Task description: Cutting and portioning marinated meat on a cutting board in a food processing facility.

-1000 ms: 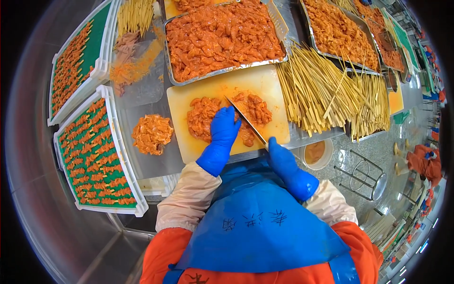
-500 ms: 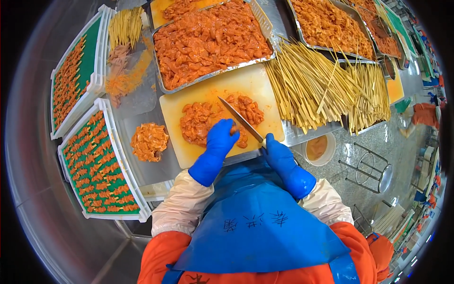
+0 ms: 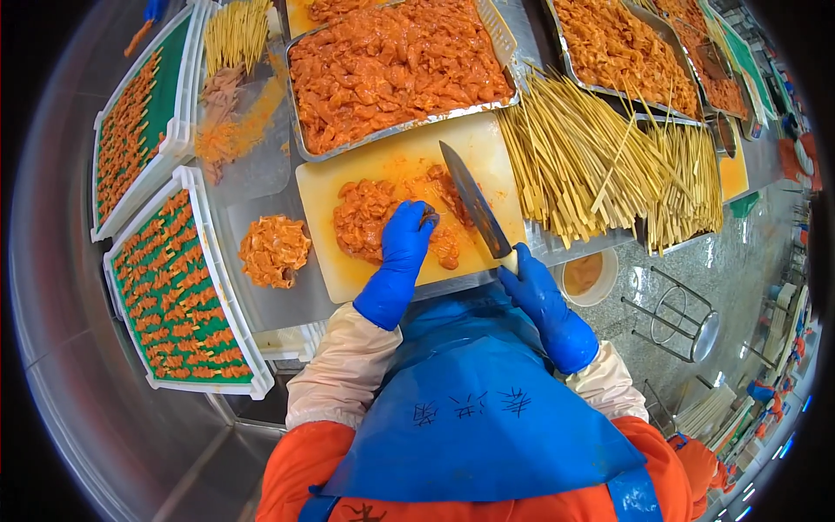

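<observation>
I log royal blue on the gloved left hand (image 3: 404, 244) and the gloved right hand (image 3: 532, 287). Knife (image 3: 474, 198): grey blade smeared with orange, cream handle. Cutting board (image 3: 494, 161): off-white near the top right corner, stained amber toward the bottom edge; chopped meat (image 3: 359, 217) on its left half a wet orange-red. Bamboo skewers (image 3: 583, 157) by the board's right edge: straw yellow. Skewer tray (image 3: 230, 296) at the left edge of the silver-grey table (image 3: 237, 207): white rim, green lining striped with orange rows. I read the apron (image 3: 487, 461) as bright blue, with black handwritten strokes; cuffs (image 3: 339, 361) cream.
</observation>
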The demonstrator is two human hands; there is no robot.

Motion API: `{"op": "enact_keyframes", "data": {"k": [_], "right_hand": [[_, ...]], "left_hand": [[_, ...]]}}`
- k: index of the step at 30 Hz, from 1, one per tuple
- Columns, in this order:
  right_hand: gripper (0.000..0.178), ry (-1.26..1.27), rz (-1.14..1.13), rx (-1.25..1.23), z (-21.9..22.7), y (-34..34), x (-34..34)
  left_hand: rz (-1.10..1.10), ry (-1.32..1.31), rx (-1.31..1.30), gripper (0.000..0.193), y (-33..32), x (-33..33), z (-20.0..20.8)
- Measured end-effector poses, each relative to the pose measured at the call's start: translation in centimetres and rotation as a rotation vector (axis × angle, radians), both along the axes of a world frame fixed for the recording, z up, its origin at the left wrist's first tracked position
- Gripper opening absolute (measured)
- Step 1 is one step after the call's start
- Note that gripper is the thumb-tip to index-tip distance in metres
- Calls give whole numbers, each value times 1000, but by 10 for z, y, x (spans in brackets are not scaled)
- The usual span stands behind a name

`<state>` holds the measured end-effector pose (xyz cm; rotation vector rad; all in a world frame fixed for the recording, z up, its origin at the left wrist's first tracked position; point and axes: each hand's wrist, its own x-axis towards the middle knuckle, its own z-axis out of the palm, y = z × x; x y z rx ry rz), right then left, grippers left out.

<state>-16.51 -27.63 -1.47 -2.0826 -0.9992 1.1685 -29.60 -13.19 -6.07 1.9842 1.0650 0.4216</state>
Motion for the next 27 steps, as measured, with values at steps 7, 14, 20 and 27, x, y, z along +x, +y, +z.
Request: {"op": "enact_keyframes", "data": {"k": [7, 14, 20, 27], "right_hand": [[26, 382, -330, -71, 27, 0, 7], [29, 451, -442, 6, 23, 3, 12], [34, 418, -444, 3, 14, -4, 18], [36, 358, -346, -14, 18, 3, 20]], "left_hand": [[-124, 7, 343, 34, -16, -7, 20], [-474, 362, 574, 41, -36, 53, -2], [-201, 683, 750, 44, 8, 13, -9], [-425, 503, 586, 47, -38, 14, 1]]}}
